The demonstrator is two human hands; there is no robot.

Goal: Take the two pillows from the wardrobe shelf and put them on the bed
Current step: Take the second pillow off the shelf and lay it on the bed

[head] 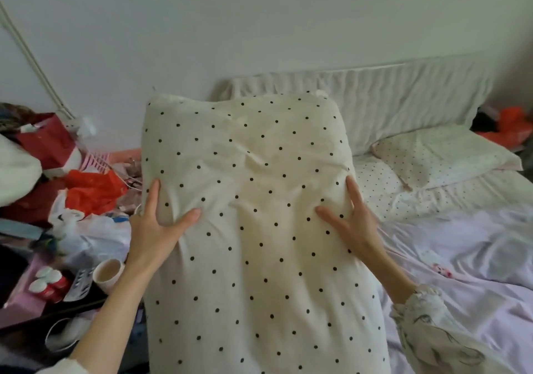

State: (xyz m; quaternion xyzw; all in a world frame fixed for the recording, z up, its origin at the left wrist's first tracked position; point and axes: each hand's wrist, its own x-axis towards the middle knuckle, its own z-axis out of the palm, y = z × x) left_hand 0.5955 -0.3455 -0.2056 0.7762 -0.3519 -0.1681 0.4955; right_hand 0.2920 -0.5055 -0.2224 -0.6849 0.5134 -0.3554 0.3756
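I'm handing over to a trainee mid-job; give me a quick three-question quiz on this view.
1. True or false: both hands hold the big dotted pillow.
2. Where does the second pillow lie? A) on the floor B) on the bed by the headboard C) in a wardrobe
3. Which hand is nearer the cup?

Key: 1 true: left hand and right hand grip its sides. 2 B. 3 left.

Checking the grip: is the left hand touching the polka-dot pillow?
Touching. The head view shows the left hand gripping the polka-dot pillow, thumb pressing its front.
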